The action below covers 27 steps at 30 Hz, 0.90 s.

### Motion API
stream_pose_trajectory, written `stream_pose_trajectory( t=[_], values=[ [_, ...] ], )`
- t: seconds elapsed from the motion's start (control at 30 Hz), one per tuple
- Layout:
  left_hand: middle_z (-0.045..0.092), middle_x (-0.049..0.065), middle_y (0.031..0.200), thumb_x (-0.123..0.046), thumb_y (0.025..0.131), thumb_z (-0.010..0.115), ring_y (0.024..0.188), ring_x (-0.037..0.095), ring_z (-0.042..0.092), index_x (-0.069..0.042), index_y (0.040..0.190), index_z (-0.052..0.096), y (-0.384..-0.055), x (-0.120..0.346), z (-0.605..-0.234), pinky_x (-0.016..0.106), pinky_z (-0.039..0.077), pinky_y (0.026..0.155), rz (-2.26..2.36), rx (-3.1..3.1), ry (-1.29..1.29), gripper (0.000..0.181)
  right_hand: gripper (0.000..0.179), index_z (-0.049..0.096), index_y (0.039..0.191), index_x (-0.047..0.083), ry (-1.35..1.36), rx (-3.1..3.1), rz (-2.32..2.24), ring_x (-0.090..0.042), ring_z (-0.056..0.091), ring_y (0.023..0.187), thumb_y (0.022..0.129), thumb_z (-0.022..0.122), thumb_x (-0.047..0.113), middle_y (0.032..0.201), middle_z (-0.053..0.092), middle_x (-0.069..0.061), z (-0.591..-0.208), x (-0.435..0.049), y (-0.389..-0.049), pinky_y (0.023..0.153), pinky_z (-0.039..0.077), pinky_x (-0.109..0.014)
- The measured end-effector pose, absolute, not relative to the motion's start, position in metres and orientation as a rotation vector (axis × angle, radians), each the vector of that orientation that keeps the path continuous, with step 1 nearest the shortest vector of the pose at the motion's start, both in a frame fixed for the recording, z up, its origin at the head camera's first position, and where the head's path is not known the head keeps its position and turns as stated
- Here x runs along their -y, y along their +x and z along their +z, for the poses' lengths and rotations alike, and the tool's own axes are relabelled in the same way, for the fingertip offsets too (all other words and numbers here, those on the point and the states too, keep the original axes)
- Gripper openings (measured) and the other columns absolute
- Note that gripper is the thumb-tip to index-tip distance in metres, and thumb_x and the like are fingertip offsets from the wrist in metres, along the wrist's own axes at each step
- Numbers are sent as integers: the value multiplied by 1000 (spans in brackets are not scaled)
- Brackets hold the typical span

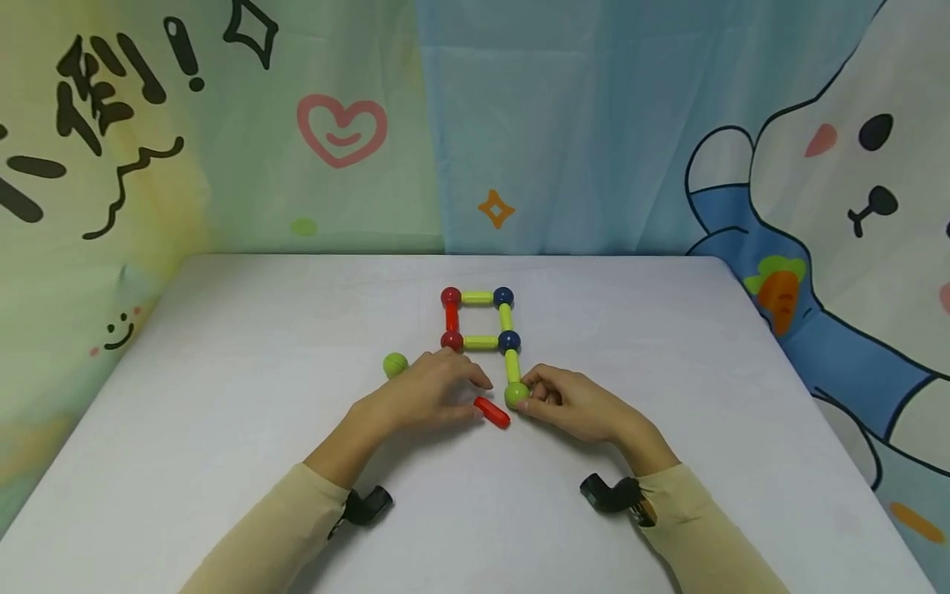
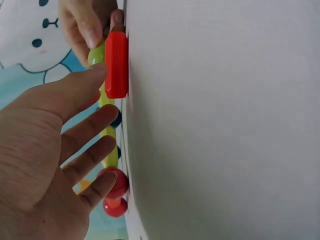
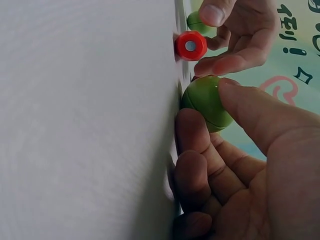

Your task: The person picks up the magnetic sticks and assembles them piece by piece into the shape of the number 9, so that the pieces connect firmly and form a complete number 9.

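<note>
My right hand [image 1: 579, 404] pinches a green ball [image 1: 515, 395] between thumb and fingers; in the right wrist view this ball [image 3: 204, 102] sits low by the tabletop. A yellow-green rod [image 1: 512, 366] links it to a square frame with two red balls, two blue balls, yellow-green rods and a red rod [image 1: 451, 318]. Beside the green ball lies a loose red rod [image 1: 493, 413], its end showing a silvery disc in the right wrist view. With fingers spread, my left hand [image 1: 426, 392] hovers over the table, its thumb right at the loose red rod [image 2: 116, 65].
A second green ball [image 1: 395, 365] lies left of the frame, partly behind the left hand. The white tabletop [image 1: 653, 322] reaches back to a printed curtain [image 1: 564, 132]. Black wrist cameras [image 1: 612, 493] sit on both sleeves.
</note>
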<state>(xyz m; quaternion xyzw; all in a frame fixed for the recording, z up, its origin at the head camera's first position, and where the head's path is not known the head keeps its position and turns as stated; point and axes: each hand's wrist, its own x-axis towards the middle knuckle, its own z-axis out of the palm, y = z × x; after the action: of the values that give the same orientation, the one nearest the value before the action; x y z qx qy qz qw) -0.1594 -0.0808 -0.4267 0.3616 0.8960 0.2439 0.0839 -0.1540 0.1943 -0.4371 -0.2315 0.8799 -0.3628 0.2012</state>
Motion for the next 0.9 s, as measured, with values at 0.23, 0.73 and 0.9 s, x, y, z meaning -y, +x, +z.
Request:
stream_pose_trajectory(
  t=[0.23, 0.73, 0.9],
  values=[
    [73, -11, 114, -27, 89, 81, 107, 13, 57, -22, 120, 74, -159, 74, -429, 37, 47, 94, 693, -2648, 1106, 32, 28, 63, 118, 14, -653, -2456, -1026, -14, 53, 77, 101, 66, 35, 88, 58, 3, -439, -195, -154, 69, 43, -26],
    [67, -13, 101, -30, 89, 82, 95, 9, 54, -26, 117, 73, -155, 67, -431, 28, 49, 87, 645, -2643, 1130, 30, 25, 62, 118, 14, -666, -2465, -1018, -14, 51, 77, 102, 64, 34, 87, 56, 3, -439, -193, -150, 67, 42, -26],
    [64, -13, 94, -29, 91, 80, 93, 9, 52, -27, 113, 74, -155, 66, -431, 29, 47, 84, 599, -2649, 1147, 24, 24, 62, 118, 14, -679, -2463, -1033, -14, 51, 77, 103, 64, 33, 88, 56, 3, -438, -195, -150, 68, 41, -26]
  ],
)
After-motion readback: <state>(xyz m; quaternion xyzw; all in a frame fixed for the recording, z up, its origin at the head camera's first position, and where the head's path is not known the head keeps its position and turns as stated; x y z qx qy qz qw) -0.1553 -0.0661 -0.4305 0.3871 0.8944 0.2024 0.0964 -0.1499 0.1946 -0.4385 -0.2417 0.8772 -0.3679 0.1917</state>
